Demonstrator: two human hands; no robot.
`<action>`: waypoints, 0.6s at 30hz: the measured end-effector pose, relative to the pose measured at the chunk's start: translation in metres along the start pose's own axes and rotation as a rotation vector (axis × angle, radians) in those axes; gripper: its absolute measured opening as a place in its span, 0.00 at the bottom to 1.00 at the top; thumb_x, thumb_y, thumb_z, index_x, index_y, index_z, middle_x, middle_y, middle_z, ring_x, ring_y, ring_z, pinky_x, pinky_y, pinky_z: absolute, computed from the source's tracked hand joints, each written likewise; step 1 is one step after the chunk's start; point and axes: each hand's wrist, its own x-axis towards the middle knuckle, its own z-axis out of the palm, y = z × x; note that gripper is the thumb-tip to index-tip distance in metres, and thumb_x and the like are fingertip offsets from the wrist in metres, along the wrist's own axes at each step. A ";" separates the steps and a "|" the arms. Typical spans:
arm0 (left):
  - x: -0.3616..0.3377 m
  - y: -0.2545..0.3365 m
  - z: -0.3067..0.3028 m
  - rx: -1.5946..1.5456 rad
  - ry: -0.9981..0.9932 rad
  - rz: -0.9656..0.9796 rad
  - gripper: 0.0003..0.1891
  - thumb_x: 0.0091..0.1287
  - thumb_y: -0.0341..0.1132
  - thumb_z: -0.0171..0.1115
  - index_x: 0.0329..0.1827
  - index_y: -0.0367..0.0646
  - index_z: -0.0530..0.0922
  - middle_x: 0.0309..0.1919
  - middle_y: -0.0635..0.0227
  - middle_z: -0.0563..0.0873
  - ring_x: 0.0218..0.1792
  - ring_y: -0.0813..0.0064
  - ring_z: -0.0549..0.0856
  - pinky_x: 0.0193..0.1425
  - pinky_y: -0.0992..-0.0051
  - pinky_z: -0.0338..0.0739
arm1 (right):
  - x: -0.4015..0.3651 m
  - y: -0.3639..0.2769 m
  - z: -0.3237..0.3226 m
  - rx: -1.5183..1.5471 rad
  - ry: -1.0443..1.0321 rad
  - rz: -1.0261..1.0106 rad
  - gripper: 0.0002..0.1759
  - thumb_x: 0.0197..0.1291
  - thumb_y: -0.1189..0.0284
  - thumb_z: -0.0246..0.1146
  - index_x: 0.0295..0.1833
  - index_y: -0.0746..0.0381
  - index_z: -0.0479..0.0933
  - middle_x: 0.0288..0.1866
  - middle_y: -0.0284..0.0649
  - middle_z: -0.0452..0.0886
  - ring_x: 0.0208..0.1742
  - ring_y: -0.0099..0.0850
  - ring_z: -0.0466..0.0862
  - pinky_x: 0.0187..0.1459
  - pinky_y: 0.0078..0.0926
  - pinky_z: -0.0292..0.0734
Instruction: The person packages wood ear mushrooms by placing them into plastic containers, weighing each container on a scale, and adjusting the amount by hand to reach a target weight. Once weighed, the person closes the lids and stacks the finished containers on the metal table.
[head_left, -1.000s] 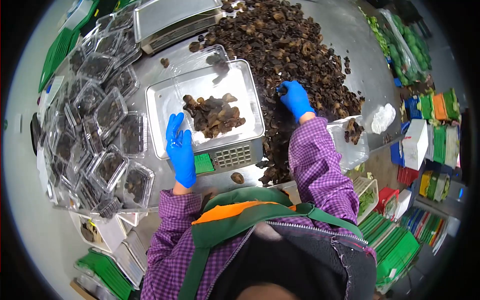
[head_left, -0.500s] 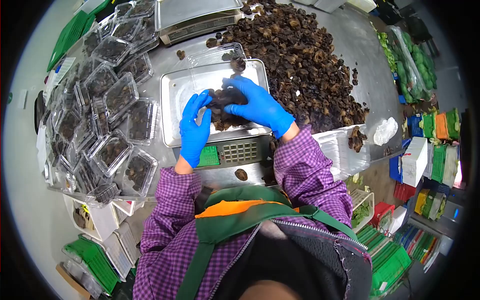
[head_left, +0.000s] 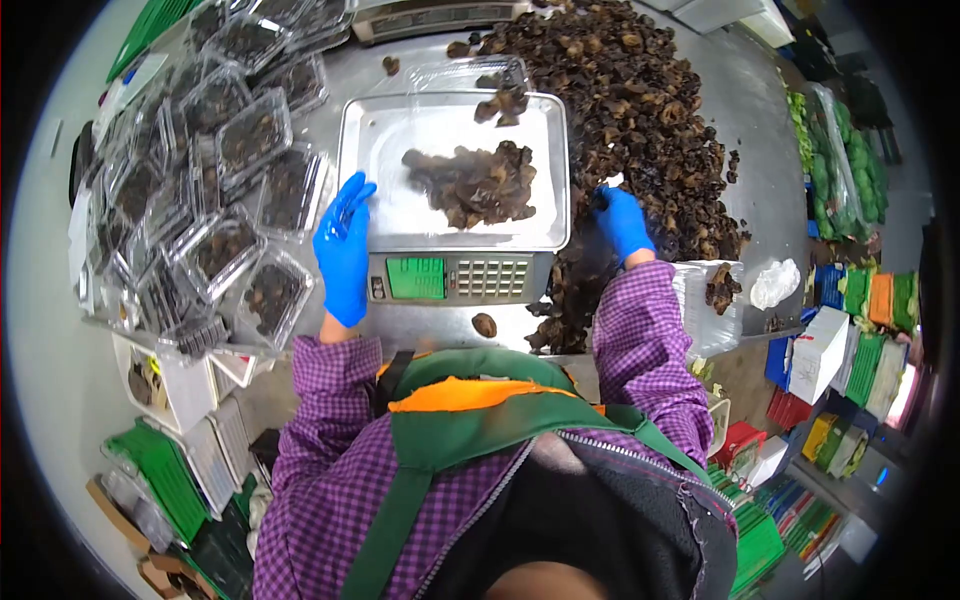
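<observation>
A loose heap of wood ear mushrooms (head_left: 480, 185) lies on the metal tray (head_left: 385, 222) of a digital scale (head_left: 455, 278) with a lit green display. Beside the tray's left edge is my left hand (head_left: 343, 255), blue-gloved and open, its fingers stretched upward and holding nothing. My right hand (head_left: 625, 225), also gloved, reaches to the near left edge of the large wood ear pile (head_left: 640, 110). Its fingertips dip among the dark pieces and are mostly hidden, so their grip cannot be made out. An open clear plastic box (head_left: 470, 75) with several pieces lies against the tray's far edge.
Many filled clear clamshell boxes (head_left: 250, 135) are heaped at the left. Another scale (head_left: 440, 18) stands at the back. Stacked clear packaging (head_left: 712, 325) and a crumpled white bag (head_left: 775, 284) lie at the right. One loose wood ear (head_left: 484, 325) rests near the front edge.
Both hands have left the mushrooms on the tray. My left hand moved left and opened out beside the tray; my right hand moved right to the big pile. The view has shifted slightly.
</observation>
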 end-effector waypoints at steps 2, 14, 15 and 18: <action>-0.002 0.008 -0.002 -0.060 0.010 0.029 0.20 0.71 0.27 0.54 0.66 0.34 0.72 0.57 0.61 0.82 0.58 0.76 0.79 0.66 0.76 0.67 | -0.004 -0.006 -0.015 0.200 0.052 -0.147 0.14 0.56 0.78 0.63 0.49 0.61 0.83 0.42 0.47 0.86 0.44 0.39 0.87 0.48 0.32 0.80; 0.012 0.002 0.020 -0.019 -0.068 0.034 0.29 0.65 0.26 0.62 0.71 0.43 0.68 0.64 0.60 0.76 0.61 0.70 0.78 0.66 0.69 0.70 | -0.024 -0.034 -0.053 0.400 0.197 -0.035 0.16 0.57 0.69 0.68 0.52 0.58 0.82 0.46 0.45 0.86 0.45 0.34 0.87 0.47 0.29 0.79; 0.014 0.006 0.025 0.093 -0.088 0.045 0.32 0.63 0.29 0.66 0.72 0.47 0.68 0.64 0.61 0.77 0.60 0.69 0.78 0.64 0.67 0.72 | -0.025 -0.036 -0.052 0.399 0.197 -0.033 0.16 0.57 0.69 0.68 0.52 0.58 0.82 0.46 0.45 0.86 0.45 0.34 0.87 0.47 0.29 0.79; 0.022 0.014 0.039 0.262 -0.183 0.084 0.32 0.62 0.31 0.68 0.71 0.50 0.69 0.62 0.64 0.78 0.59 0.69 0.79 0.62 0.67 0.73 | -0.026 -0.035 -0.049 0.374 0.206 0.005 0.16 0.58 0.70 0.69 0.51 0.63 0.82 0.43 0.40 0.87 0.43 0.24 0.84 0.49 0.24 0.77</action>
